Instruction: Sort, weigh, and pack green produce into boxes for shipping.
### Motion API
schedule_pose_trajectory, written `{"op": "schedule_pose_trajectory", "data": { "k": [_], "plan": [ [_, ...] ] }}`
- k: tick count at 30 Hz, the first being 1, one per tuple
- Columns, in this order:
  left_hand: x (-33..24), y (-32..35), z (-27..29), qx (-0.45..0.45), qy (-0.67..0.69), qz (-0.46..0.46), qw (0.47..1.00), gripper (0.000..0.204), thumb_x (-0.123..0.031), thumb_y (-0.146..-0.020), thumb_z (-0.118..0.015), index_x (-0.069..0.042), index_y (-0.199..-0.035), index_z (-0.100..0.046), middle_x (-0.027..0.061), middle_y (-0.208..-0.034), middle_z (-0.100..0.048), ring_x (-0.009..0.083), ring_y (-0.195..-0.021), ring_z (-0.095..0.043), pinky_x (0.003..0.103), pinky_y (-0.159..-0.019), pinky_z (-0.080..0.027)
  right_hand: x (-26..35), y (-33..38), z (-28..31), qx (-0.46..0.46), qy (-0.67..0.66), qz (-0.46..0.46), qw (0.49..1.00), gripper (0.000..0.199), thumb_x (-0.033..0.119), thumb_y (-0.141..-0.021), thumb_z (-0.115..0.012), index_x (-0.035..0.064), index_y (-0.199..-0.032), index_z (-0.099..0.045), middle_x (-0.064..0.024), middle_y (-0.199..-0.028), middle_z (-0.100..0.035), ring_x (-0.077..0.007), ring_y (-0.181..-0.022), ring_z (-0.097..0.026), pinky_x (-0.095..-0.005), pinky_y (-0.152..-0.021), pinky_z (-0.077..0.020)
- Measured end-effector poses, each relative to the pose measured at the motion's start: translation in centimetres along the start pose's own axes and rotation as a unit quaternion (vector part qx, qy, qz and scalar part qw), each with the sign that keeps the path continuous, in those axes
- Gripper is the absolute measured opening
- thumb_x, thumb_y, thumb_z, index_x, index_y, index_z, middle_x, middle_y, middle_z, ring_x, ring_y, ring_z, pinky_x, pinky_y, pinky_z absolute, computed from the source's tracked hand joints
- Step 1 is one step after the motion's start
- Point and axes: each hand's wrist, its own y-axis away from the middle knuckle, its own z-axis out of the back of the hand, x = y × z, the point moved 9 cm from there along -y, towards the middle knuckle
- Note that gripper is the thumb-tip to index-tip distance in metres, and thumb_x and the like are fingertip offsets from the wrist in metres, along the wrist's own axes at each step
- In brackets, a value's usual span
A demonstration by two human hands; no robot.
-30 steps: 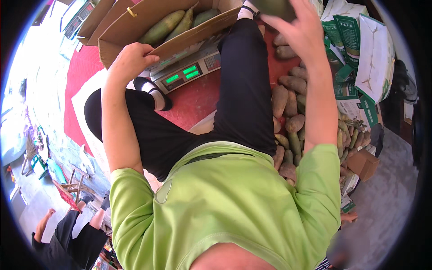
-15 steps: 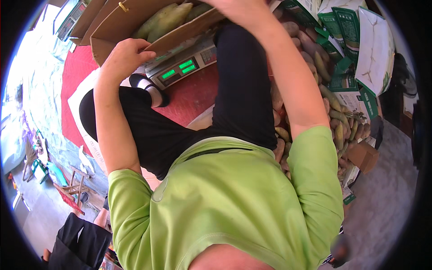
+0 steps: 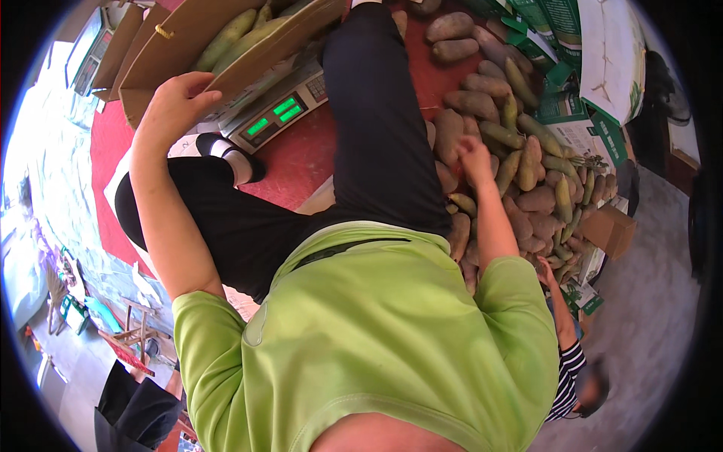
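My left hand [image 3: 175, 104] grips the near rim of a cardboard box [image 3: 260, 56], its thumb on the outside. Long green root vegetables [image 3: 233, 39] lie in the box, which sits on a digital scale [image 3: 277, 111] with lit green figures. My right hand [image 3: 474, 160] is over a heap on my right, its fingers slightly bent and apart, close to a thick brownish root vegetable [image 3: 449, 135]. I cannot see anything held in it. Around it lie more roots, some green [image 3: 509, 170], others brownish-pink [image 3: 537, 199].
Green-and-white cartons [image 3: 602, 64] stand behind the heap. A small brown box [image 3: 608, 230] is at its right edge. Close by, another person's hand [image 3: 545, 273] reaches in from a striped sleeve. A second scale [image 3: 92, 53] stands far left, and a wooden stool [image 3: 135, 331] at lower left.
My right hand has left the far side of the box and come back and right to the heap. My left hand stays on the box. Another person's arm has appeared at the right.
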Motion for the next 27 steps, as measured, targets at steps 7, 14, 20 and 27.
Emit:
{"op": "schedule_pose_trajectory", "data": {
  "k": [7,14,20,27],
  "plan": [
    [0.4,-1.0,-0.7,0.016,0.006,-0.020,1.000,0.042,-0.021,-0.079,-0.067,0.002,-0.113,-0.061,0.0177,-0.100,-0.067,0.0252,-0.092,-0.065,0.034,-0.083,-0.048,-11.7,5.4,-10.4,0.075,-0.054,-0.016,0.996,0.025,0.018,-0.076,-0.069,0.0056,-0.098,-0.066,-0.0148,-0.090,-0.068,-0.0265,-0.086,-0.066,-0.0354,-0.076,-0.0507],
    [-0.8,-1.2,-1.1,0.026,0.001,-0.046,0.999,0.038,-0.017,-0.082,-0.065,0.004,-0.114,-0.060,0.0171,-0.098,-0.068,0.0223,-0.090,-0.065,0.032,-0.081,-0.048,-11.1,8.3,-13.1,0.139,-0.194,-0.119,0.964,0.028,0.021,-0.076,-0.071,0.0024,-0.096,-0.066,-0.0143,-0.087,-0.069,-0.0242,-0.084,-0.067,-0.0342,-0.075,-0.0507],
    [2.9,-1.5,-1.4,0.055,0.046,-0.024,0.997,0.039,-0.014,-0.085,-0.063,0.004,-0.119,-0.057,0.0124,-0.105,-0.066,0.0161,-0.094,-0.061,0.028,-0.085,-0.045,-8.2,8.9,-11.1,0.130,-0.070,-0.122,0.981,0.026,0.017,-0.076,-0.069,0.0031,-0.098,-0.066,-0.0155,-0.091,-0.068,-0.0265,-0.088,-0.066,-0.0358,-0.078,-0.0504],
    [1.7,-1.5,-1.6,0.061,0.048,-0.001,0.997,0.040,-0.014,-0.085,-0.062,0.004,-0.120,-0.056,0.0137,-0.106,-0.066,0.0172,-0.096,-0.061,0.028,-0.087,-0.044,-9.0,9.6,-7.9,0.124,-0.050,-0.149,0.980,0.025,0.015,-0.077,-0.068,0.0047,-0.100,-0.066,-0.0131,-0.089,-0.067,-0.0231,-0.083,-0.064,-0.0339,-0.075,-0.0500]
  ]
}}
